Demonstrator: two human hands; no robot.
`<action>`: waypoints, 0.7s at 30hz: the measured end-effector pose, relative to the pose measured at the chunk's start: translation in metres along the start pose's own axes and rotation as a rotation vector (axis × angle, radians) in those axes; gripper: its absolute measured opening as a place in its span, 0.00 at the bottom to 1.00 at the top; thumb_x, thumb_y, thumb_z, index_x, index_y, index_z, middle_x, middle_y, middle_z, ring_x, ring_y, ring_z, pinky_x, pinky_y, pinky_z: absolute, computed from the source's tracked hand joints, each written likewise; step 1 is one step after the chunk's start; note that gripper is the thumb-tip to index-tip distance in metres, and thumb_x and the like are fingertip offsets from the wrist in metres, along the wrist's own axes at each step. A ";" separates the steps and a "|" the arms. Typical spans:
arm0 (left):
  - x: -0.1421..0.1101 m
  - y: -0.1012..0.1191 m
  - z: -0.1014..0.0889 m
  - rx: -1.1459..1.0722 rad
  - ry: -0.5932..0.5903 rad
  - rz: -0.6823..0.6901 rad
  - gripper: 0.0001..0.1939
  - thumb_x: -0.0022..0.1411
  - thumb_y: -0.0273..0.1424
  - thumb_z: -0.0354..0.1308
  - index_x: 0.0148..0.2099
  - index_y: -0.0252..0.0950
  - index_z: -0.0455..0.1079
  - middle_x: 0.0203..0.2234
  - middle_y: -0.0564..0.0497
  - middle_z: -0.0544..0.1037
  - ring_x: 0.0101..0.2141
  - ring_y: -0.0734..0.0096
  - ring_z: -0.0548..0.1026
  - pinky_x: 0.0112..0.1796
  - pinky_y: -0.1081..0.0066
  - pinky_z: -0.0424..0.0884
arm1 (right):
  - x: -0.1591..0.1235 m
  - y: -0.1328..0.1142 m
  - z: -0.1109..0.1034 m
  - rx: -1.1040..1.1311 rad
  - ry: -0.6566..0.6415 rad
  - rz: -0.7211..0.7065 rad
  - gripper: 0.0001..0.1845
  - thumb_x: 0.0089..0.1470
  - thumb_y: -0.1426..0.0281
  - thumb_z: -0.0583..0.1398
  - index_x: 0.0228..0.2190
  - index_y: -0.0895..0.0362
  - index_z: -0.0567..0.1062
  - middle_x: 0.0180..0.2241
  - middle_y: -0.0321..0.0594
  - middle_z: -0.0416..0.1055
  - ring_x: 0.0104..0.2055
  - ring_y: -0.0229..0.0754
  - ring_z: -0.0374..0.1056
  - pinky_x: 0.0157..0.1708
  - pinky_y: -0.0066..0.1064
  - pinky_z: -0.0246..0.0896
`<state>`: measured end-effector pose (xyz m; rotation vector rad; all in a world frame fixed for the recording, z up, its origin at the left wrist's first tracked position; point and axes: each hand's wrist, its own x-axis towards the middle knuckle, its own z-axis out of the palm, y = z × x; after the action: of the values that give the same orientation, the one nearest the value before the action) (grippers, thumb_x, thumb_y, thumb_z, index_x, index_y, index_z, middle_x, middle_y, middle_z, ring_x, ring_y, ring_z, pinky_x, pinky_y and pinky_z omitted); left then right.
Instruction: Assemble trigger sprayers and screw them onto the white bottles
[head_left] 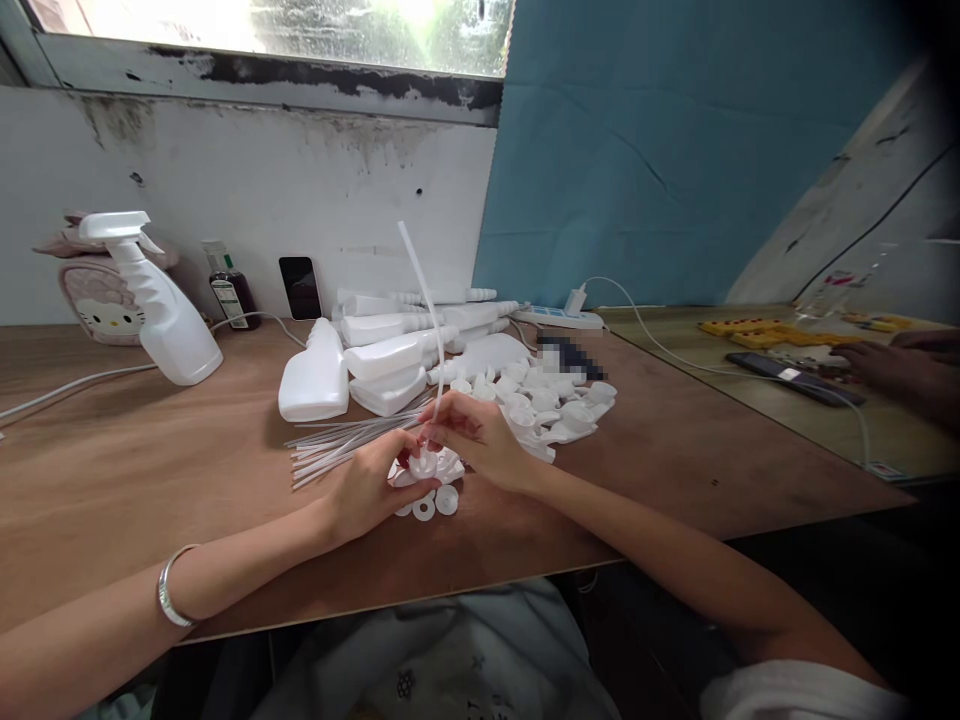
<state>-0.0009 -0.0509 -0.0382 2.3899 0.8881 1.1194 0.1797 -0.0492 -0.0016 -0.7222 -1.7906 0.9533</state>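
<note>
My left hand [367, 488] grips a white spray head [424, 466], its thumb below and fingers behind. The fingers of my right hand [484, 440] pinch a thin white plastic tube [421, 275] near its lower end. The tube stands up, leaning slightly left, its foot at the spray head; whether it sits inside the head cannot be made out. Several white washers [424, 508] lie on the table just under my hands. Left of them is a bundle of similar loose tubes [322, 450]. A heap of white spray heads [555, 405] lies beyond my right hand.
White bottles [390, 330] lie piled at the back of the table [150, 440]. An assembled spray bottle [169, 310], a pink bag [94, 300], a dark bottle [231, 290] and a phone [300, 287] stand along the wall. At right, a co-worker's hands [892, 360] are over another table.
</note>
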 end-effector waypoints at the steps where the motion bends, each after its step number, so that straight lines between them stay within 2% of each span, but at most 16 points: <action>1: 0.000 0.000 0.000 0.003 0.001 0.003 0.12 0.54 0.34 0.61 0.37 0.37 0.61 0.27 0.57 0.70 0.25 0.76 0.68 0.28 0.77 0.65 | 0.000 0.000 0.000 -0.018 -0.002 0.013 0.05 0.52 0.68 0.60 0.32 0.56 0.69 0.26 0.35 0.72 0.29 0.36 0.69 0.30 0.29 0.66; 13: 0.001 0.000 0.001 -0.004 0.003 0.037 0.11 0.55 0.33 0.60 0.38 0.37 0.61 0.27 0.56 0.70 0.26 0.76 0.69 0.28 0.77 0.66 | 0.001 0.001 0.001 -0.152 0.083 -0.032 0.03 0.50 0.71 0.60 0.30 0.56 0.70 0.26 0.36 0.72 0.29 0.38 0.71 0.28 0.30 0.68; 21: 0.000 0.001 0.000 0.003 -0.016 0.002 0.12 0.55 0.34 0.60 0.38 0.37 0.61 0.28 0.55 0.70 0.27 0.74 0.69 0.27 0.76 0.66 | -0.002 0.001 0.003 -0.202 0.056 -0.078 0.05 0.51 0.68 0.61 0.30 0.56 0.71 0.27 0.36 0.72 0.30 0.38 0.70 0.29 0.29 0.67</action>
<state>-0.0004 -0.0515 -0.0372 2.3989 0.8833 1.0985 0.1777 -0.0507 -0.0042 -0.7906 -1.8687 0.7006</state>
